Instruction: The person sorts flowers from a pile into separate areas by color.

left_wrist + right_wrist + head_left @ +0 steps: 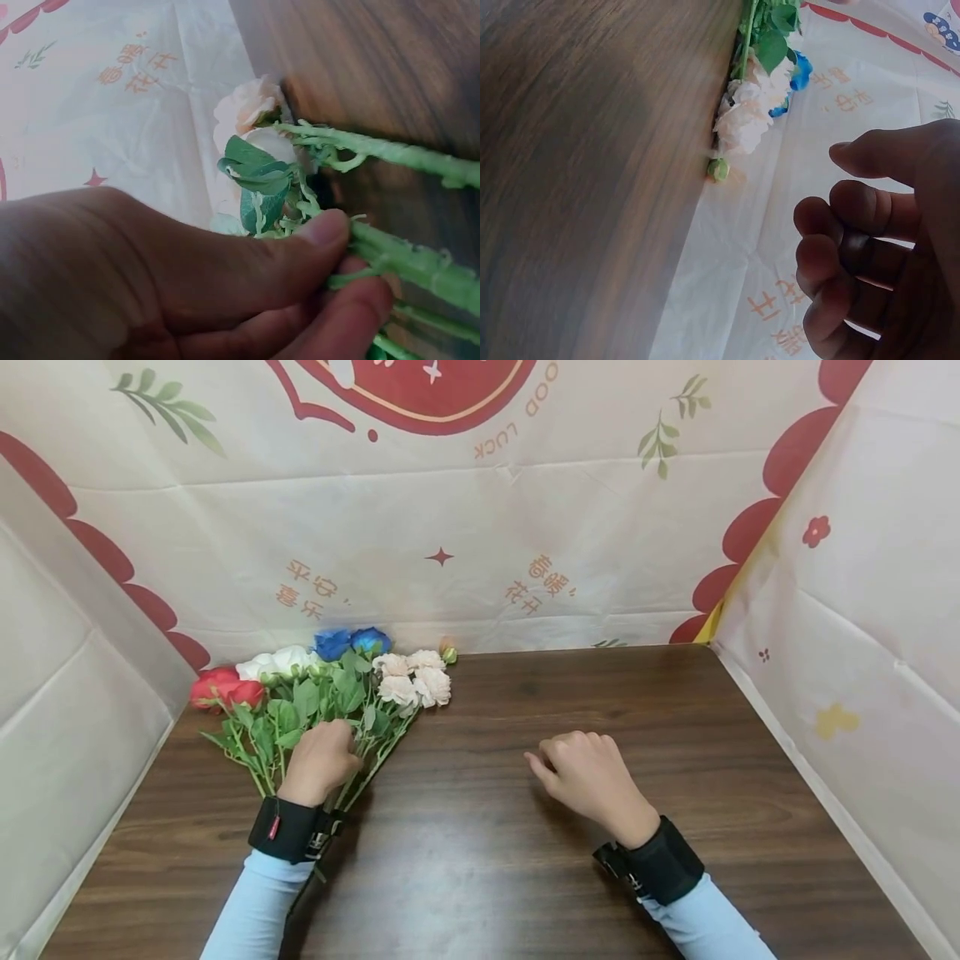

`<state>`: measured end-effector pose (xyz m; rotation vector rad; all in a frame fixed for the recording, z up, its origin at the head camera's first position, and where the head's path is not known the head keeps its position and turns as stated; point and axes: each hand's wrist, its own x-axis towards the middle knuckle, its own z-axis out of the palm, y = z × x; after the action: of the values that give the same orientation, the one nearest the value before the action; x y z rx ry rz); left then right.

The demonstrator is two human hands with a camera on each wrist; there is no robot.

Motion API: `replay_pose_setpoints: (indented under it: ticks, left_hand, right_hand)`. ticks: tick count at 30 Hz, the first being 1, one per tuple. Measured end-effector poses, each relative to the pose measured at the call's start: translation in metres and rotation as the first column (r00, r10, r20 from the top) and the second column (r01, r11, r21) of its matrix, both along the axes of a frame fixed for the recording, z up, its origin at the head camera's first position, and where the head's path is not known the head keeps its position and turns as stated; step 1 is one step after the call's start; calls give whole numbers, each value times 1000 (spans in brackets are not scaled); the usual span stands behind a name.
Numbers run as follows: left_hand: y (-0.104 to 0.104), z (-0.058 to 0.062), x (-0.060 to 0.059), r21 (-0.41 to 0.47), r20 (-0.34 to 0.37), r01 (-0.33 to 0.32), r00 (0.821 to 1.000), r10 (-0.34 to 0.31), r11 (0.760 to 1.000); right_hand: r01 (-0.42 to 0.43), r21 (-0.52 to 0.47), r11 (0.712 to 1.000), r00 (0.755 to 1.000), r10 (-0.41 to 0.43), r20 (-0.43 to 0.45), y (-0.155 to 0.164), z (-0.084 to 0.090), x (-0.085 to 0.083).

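Note:
Between thumb and fingers, my left hand (321, 762) pinches a green flower stem (412, 262) among a spread of artificial flowers at the table's back left. Green leaves (306, 697) crowd just beyond that hand. Around them lie red flowers (246, 692), white ones (292, 658), blue roses (332, 645) and pale pink blooms (397, 690). Which bloom tops the pinched stem I cannot tell. Over the table's right half, my right hand (588, 775) hangs with loosely curled fingers (817, 259) and holds nothing.
A small green bud (449, 655) lies at the back edge beside the pink blooms. The dark wooden table (480, 827) meets a printed white cloth backdrop (390, 518) behind, with cloth walls at left (67, 693) and right (885, 635).

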<state>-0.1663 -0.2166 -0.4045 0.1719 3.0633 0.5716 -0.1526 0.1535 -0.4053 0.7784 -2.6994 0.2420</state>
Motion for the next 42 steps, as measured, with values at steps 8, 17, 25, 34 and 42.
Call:
replay_pose_setpoints:
  ticks: [8,17,25,34,42]
  left_hand:
    - [0,3,-4,52,79,48,996,-52,997]
    - [0,2,-4,63,119,47,991,-54,997]
    - [0,18,5,99,77,66,994,-74,993]
    - [3,43,18,185,62,58,996,-70,981]
    - [9,47,20,260,66,60,995,-80,964]
  right_hand:
    - [3,4,1000,1000,-3,12,0,0,0]
    - [11,21,1000,1000,-11,23,-1,-4,0]
    - [3,19,1000,1000,-4,22,0,-5,0]
    - [7,12,1000,1000,-8,19,2,-4,-1]
    - [0,-2,1000,999,0,47,-1,-3,0]
